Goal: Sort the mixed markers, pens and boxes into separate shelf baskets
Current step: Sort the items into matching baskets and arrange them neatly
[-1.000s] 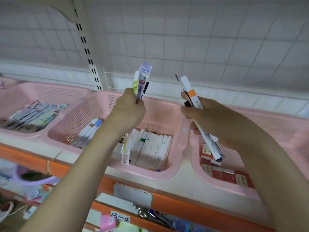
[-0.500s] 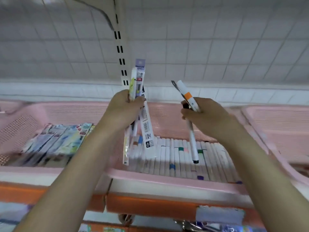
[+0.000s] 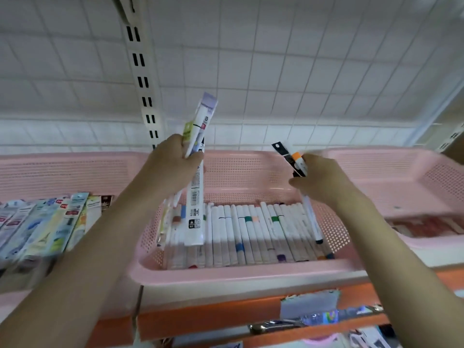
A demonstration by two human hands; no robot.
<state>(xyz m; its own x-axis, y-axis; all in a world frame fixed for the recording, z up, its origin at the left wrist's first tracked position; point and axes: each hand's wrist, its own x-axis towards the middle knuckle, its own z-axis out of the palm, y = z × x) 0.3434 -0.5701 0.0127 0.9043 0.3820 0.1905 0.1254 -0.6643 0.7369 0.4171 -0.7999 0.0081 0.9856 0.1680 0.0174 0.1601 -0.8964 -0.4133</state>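
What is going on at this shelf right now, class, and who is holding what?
A person is sorting stationery at a shelf of pink baskets. The left hand grips a bunch of packaged pens, held upright above the middle basket. The right hand holds a white marker and a black-carded item over the same basket, which already holds a row of white markers. More packaged pens lie in the left basket; red boxes sit in the right one.

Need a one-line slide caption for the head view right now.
Left hand holds packaged pens, right hand holds a white marker, both above the middle pink basket of white markers.
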